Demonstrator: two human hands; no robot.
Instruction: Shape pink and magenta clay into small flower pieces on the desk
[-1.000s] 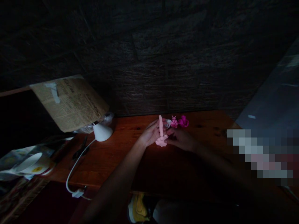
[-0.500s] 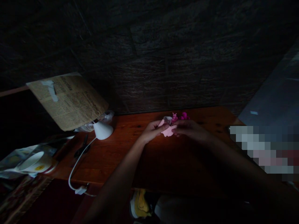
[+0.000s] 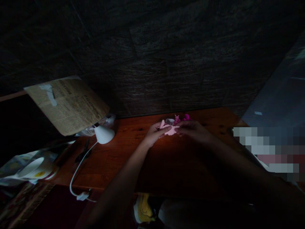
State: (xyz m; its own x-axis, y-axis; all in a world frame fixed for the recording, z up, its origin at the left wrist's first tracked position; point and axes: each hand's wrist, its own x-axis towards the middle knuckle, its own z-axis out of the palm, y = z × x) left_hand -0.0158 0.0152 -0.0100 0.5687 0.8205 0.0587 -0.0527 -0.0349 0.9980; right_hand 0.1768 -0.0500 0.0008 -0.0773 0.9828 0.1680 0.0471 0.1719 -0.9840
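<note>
A light pink piece of soft clay (image 3: 170,129) is held between both hands above the wooden table (image 3: 166,159). My left hand (image 3: 156,133) pinches its left side with fingers closed on it. My right hand (image 3: 192,129) grips its right side, fingers curled over it. Just behind the hands stand a small dark pink figure (image 3: 176,119) and a magenta flower-like shape (image 3: 186,117), with a small pale object (image 3: 169,121) beside them.
A white desk lamp (image 3: 103,134) with a white cable (image 3: 76,173) lights the table from the left. A newspaper sheet (image 3: 68,103) hangs above it. Dark scissors (image 3: 82,153) lie near the lamp. A white bowl (image 3: 32,167) sits at far left. A dark wall stands behind.
The pink clay stood upright as a long stick between the hands; now it lies lower and flatter between them. Both hands have shifted slightly away toward the small figures.
</note>
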